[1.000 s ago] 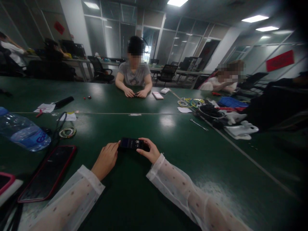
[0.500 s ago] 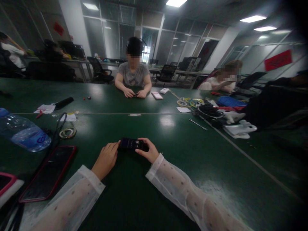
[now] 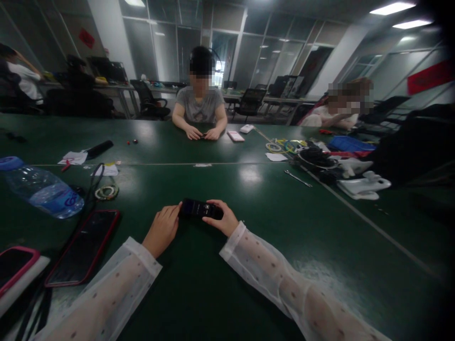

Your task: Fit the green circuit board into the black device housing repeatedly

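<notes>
"What covers the arms?"

"A sheer white left sleeve [image 3: 103, 291] at the lower left of the frame, and a matching right sleeve [image 3: 280, 282] at the lower right."

"Any pattern?"

"Small dark dots, scattered. Both end in wide, paler cuffs [image 3: 232, 240]; the left hand [image 3: 161, 229] and right hand [image 3: 224, 219] are bare."

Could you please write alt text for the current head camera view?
Two hands, the left and the right, hold a small black device above or on a dark green table. To the left lie a red-edged phone and a plastic bottle; across the table sits a person in a grey shirt.
</notes>
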A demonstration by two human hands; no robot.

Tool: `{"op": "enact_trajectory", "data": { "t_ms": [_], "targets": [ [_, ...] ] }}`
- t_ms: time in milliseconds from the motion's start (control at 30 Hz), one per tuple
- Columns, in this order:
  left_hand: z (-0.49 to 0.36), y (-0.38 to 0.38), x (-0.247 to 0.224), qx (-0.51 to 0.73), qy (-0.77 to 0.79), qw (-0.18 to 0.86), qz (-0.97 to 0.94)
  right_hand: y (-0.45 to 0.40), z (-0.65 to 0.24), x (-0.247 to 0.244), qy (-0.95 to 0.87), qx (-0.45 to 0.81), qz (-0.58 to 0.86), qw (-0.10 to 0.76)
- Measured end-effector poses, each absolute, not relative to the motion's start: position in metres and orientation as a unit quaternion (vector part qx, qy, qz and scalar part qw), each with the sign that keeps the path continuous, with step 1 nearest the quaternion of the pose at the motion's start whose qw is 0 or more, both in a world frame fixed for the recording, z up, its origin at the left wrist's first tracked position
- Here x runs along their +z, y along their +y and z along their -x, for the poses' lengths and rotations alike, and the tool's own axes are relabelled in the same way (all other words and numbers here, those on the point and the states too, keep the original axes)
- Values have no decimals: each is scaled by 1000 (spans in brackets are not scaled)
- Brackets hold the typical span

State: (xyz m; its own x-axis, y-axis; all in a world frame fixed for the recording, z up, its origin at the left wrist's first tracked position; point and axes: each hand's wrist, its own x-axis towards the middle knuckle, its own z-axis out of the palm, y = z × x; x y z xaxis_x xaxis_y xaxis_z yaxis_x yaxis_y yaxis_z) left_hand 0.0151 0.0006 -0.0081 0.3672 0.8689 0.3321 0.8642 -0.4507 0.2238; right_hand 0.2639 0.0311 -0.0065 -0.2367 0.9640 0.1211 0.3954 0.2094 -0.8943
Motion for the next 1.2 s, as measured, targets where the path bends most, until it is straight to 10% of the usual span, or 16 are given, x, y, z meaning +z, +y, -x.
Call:
{"op": "enact_trajectory", "data": {
  "t_ms": [1200],
  "targets": [
    [-12, 2, -15, 211, 523, 4, -826, 32, -263, -17, -697, 246, 521, 427]
  ]
}}
